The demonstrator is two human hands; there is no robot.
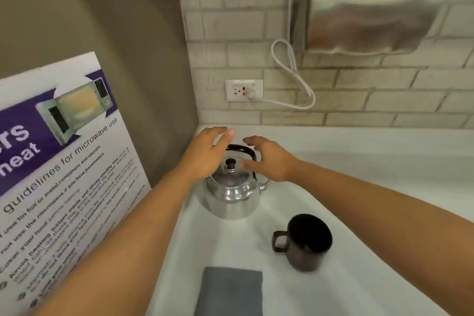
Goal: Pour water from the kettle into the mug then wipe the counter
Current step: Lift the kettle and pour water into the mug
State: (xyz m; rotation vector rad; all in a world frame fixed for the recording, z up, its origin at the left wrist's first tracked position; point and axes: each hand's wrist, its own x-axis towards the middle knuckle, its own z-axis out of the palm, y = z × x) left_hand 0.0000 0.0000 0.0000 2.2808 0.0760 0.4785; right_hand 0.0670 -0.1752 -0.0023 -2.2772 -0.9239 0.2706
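A shiny steel kettle [232,194] with a black arched handle and a black lid knob stands upright near the back left corner of the white counter [372,187]. My left hand [205,155] hovers over its left side with fingers spread, holding nothing. My right hand [266,159] hovers at its right side, fingers apart, near the handle but not gripping it. A dark mug [306,242] stands upright to the front right of the kettle, handle facing left. A folded grey cloth [230,291] lies flat at the near edge.
A microwave guidelines poster [59,174] leans against the left wall. On the brick back wall are a socket [243,90] with a white looping cable [295,77] and a steel wall-mounted unit [377,5] above the counter.
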